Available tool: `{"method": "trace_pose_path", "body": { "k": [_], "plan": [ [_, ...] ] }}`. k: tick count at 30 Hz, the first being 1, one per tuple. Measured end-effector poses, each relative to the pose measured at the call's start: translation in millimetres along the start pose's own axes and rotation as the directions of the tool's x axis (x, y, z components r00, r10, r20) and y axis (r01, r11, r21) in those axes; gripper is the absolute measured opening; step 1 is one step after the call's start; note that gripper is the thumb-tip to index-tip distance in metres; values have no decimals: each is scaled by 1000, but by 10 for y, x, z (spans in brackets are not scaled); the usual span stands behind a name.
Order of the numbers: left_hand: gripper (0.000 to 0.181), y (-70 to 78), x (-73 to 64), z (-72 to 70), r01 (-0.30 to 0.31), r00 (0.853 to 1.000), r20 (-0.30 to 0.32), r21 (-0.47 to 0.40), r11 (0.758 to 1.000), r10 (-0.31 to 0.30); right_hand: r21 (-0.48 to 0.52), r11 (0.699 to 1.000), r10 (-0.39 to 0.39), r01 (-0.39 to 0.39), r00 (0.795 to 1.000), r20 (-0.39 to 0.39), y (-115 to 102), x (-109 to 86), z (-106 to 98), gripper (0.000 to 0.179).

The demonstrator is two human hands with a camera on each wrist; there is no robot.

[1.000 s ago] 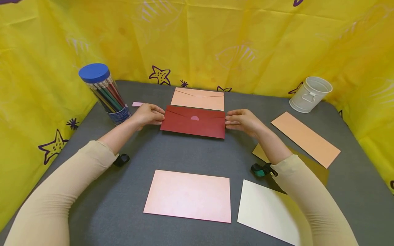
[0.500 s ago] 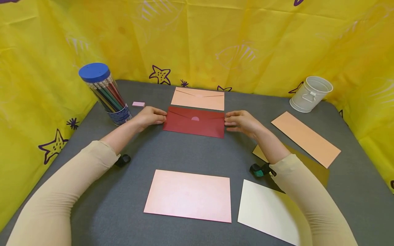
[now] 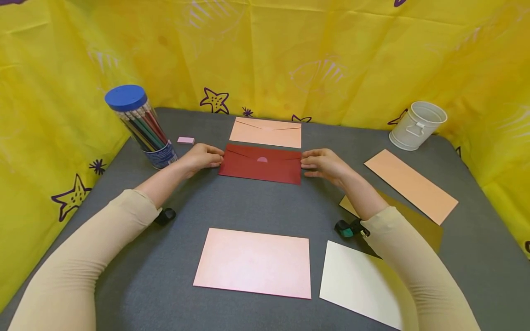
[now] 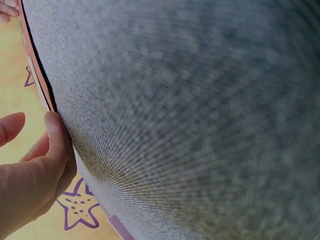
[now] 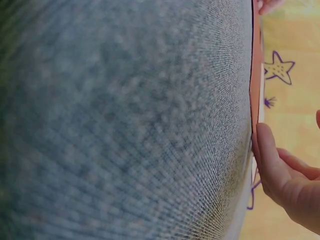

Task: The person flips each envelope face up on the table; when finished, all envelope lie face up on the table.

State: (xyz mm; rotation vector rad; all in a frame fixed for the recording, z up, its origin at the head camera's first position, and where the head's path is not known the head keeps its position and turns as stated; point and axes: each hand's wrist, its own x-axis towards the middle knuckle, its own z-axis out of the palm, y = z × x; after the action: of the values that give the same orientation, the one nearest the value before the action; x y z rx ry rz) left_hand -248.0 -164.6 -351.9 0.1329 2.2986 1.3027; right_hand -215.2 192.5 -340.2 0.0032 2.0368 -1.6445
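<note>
A dark red envelope [image 3: 261, 168] with a pink round seal on its flap lies flat on the grey table, just in front of a peach envelope [image 3: 266, 133]. At its left short edge is my left hand [image 3: 200, 158], fingertips touching the edge. My right hand [image 3: 325, 165] touches the opposite short edge with fairly straight, spread fingers. In the left wrist view a fingertip [image 4: 54, 127] meets the end of the red envelope [image 4: 44, 82], while another digit stands off it. The right wrist view likewise has a fingertip [image 5: 265, 135] against the envelope's edge [image 5: 256, 85].
A pink envelope [image 3: 252, 262] and a cream one [image 3: 360, 285] lie nearer me. An orange envelope [image 3: 410, 184] overlaps an olive-gold one [image 3: 414, 220] at right. A blue-lidded tub of pencils [image 3: 142, 124], an eraser [image 3: 186, 140] and a white metal bucket [image 3: 416, 126] stand around the back.
The red envelope, slightly raised one second ago, has come down onto the table. My left hand has shifted a little right with it, uncovering the eraser. Fingers have loosened at both edges.
</note>
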Motion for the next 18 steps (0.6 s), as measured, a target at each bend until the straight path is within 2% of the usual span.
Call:
{"method": "trace_pose_path", "body": {
  "k": [9, 13, 18],
  "plan": [
    [49, 38, 8, 14, 22, 1000, -6, 7, 1000, -22, 11, 1000, 0, 0, 1000, 0, 8, -25, -29, 55],
    [54, 81, -4, 18, 27, 1000, -17, 13, 1000, -27, -17, 1000, -3, 3, 1000, -7, 0, -34, -45, 53],
    [56, 127, -16, 32, 4, 998, -60, 71, 997, 0, -72, 997, -22, 21, 1000, -2, -31, -78, -44, 51]
  ]
}}
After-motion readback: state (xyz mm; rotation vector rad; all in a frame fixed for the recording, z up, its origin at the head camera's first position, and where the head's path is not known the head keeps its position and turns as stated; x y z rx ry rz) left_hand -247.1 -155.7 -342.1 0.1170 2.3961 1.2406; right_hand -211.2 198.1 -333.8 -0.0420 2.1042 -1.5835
